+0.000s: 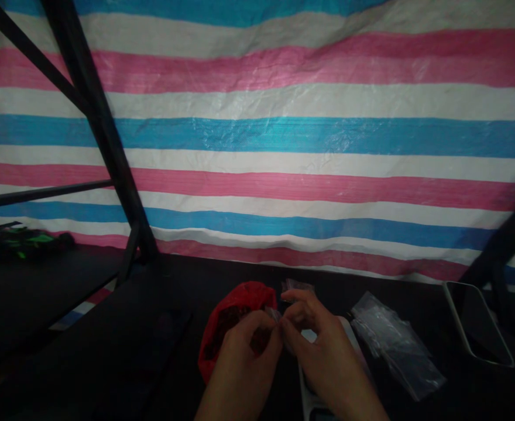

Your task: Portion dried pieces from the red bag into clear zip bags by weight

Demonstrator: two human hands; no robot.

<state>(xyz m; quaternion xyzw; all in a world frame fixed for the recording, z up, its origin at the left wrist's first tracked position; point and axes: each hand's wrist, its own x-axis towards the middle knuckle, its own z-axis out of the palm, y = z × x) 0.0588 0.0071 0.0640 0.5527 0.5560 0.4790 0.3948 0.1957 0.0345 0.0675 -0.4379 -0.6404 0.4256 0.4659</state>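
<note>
My left hand and my right hand meet fingertip to fingertip. Both are closed in a pinch on a small clear plastic bag, mostly hidden by the fingers. Behind and left of my left hand is an opened red bag with dark contents that I cannot make out. Under my right hand lies a white device like a small digital scale, largely covered by the hand. Another bit of clear plastic shows just beyond my right fingers.
A pile of clear plastic bags lies right of my right hand. Farther right is a phone with a dark screen. Black frame posts stand at the left, near a green-and-black object. Striped sheeting hangs behind the black table.
</note>
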